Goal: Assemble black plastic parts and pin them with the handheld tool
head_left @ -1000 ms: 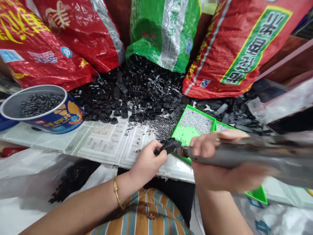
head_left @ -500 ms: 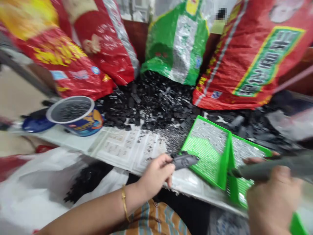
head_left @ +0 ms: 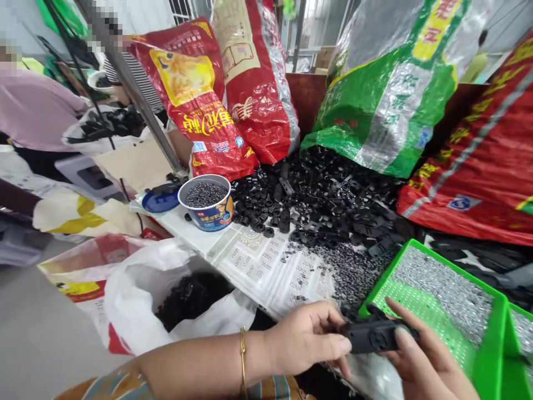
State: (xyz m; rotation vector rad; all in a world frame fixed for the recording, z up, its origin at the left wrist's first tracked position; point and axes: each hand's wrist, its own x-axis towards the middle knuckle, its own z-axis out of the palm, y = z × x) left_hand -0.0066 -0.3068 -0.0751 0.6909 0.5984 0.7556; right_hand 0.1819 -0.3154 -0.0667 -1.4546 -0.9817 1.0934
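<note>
My left hand (head_left: 306,339) pinches the left end of a black plastic housing (head_left: 366,338), a long narrow piece with a round ring moulded on its face. On the right end of the same piece, the thumb and fingers of my right hand (head_left: 433,353) are closed. Just beyond my hands is a bright green tray (head_left: 435,328) with small shiny metal screws (head_left: 445,283) heaped toward its far side. Tiny dark parts (head_left: 353,272) lie scattered on the table left of the tray.
Behind lies a pile of black plastic parts (head_left: 333,194) before red bags (head_left: 187,100) and a green bag (head_left: 375,122). A blue tub (head_left: 212,216) of small pieces stands left. Below the table edge gapes a white sack (head_left: 133,289). A person in pink (head_left: 37,105) is at far left.
The dark cylindrical tool has left my right hand, which now grips the black housing together with my left. The view has swung left, showing more of the floor and a person.
</note>
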